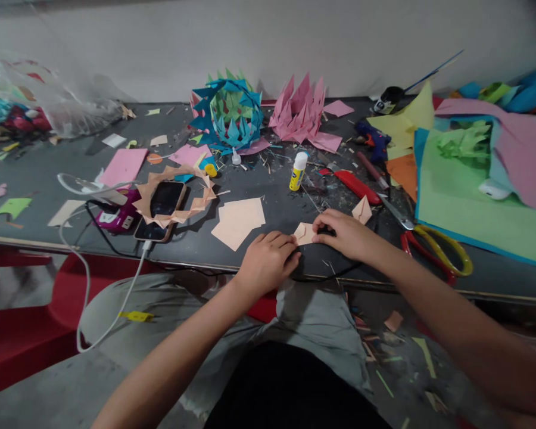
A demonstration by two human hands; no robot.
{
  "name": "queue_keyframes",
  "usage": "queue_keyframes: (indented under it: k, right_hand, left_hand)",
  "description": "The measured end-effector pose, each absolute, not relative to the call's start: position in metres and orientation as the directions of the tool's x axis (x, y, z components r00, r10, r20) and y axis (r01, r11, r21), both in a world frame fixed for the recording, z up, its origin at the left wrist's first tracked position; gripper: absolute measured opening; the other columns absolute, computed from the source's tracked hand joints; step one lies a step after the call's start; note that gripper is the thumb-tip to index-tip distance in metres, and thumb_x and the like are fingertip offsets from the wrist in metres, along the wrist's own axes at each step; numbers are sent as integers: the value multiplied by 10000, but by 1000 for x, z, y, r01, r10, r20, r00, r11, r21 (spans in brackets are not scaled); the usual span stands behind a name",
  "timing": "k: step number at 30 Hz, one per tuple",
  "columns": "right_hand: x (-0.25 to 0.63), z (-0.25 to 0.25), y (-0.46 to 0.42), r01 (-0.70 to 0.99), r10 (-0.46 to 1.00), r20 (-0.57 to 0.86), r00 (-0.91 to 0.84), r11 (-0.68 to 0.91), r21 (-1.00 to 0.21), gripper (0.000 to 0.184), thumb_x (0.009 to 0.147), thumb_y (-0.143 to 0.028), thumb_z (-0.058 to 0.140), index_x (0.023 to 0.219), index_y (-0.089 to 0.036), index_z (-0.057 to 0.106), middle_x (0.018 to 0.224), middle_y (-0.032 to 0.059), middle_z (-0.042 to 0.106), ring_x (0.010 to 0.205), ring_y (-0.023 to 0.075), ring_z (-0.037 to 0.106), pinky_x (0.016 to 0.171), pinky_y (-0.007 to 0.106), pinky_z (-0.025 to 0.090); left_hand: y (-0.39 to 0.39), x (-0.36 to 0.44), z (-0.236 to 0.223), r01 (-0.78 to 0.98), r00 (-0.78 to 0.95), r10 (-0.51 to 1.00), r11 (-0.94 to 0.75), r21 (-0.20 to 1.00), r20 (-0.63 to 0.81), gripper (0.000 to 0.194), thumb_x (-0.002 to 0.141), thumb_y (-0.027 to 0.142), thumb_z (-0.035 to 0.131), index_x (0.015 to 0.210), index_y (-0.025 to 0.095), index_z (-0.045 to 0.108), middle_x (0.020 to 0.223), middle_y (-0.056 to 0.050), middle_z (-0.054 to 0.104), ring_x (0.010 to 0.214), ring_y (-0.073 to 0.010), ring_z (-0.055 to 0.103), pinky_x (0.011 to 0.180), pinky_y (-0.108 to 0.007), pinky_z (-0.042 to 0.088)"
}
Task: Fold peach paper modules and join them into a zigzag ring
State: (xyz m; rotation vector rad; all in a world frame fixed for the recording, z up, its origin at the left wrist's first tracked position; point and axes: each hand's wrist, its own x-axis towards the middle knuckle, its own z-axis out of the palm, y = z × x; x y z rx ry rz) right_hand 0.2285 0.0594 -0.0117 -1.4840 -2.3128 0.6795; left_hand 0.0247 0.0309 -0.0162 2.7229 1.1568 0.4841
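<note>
left of the pair, my left hand is resting its bent fingers on the near edge of a small peach paper, lower centre of the frame; i cannot tell whether it is pinching or only pressing. right of it, my right hand is closing thumb and fingertip on the paper's other edge. a small flap is lying over its face, so i am judging this to be a folding step. the next move seems to be calling for a square edge and a firm crease, the left side staying pinned.

materials, left to right: a pink pad, flat and matte, is lying left of centre. a peach ring of pointed folds is sitting over a glossy dark phone. peach sheets, thin and straight-cut, are overlapping left of my work. upper centre, a blue spiky ring is leaning beside a pink crown of stiff points. a smooth glue stick is standing below. a folded peach piece, crisp and angular, is lying just beyond my right hand. right of it, metal-bladed scissors are showing looped handles.
</note>
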Motion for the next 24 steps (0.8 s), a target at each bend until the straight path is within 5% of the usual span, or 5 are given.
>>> queue_keyframes:
  k: [7,12,16,20,24]
  right_hand:
    - [230,-9,46,778,927,133,-351,368,-510,139,805,-285,515,901,-191,552,921,65,566,903,220,532,791,359,421]
    - [227,-18,43,825,913,166,-372,407,-392,233,815,-282,491,1003,-164,564,973,93,553,918,243,507,813,393,416]
    - [223,-22,45,809,902,177,-394,432,-399,230,814,-242,472,1008,-169,571,959,89,550,901,230,509,814,384,421]
    - [221,-22,45,833,915,182,-360,403,-380,267,805,-248,481,1035,-144,565,972,106,540,910,245,504,811,393,424]
    - [219,-22,44,841,922,199,-334,386,-378,277,812,-294,486,1034,-149,569,970,114,534,915,257,501,811,411,421]
  left_hand:
    - [47,38,-5,715,659,741,-670,198,130,210,861,263,437,877,180,629,827,-44,570,793,-166,512,676,-288,412]
    - [54,41,-3,712,634,764,-638,294,121,172,835,250,481,811,175,633,890,-37,582,853,-170,507,731,-286,421]
    - [63,44,4,681,665,741,-653,333,94,219,822,226,487,1008,146,573,1024,-66,580,962,-190,503,806,-309,420]
    - [69,47,12,701,664,748,-629,337,14,216,802,184,487,995,149,578,919,-64,598,887,-198,538,764,-314,424]
    - [72,45,12,702,597,802,-523,483,1,183,750,193,546,926,152,581,895,-58,588,781,-168,550,647,-255,402]
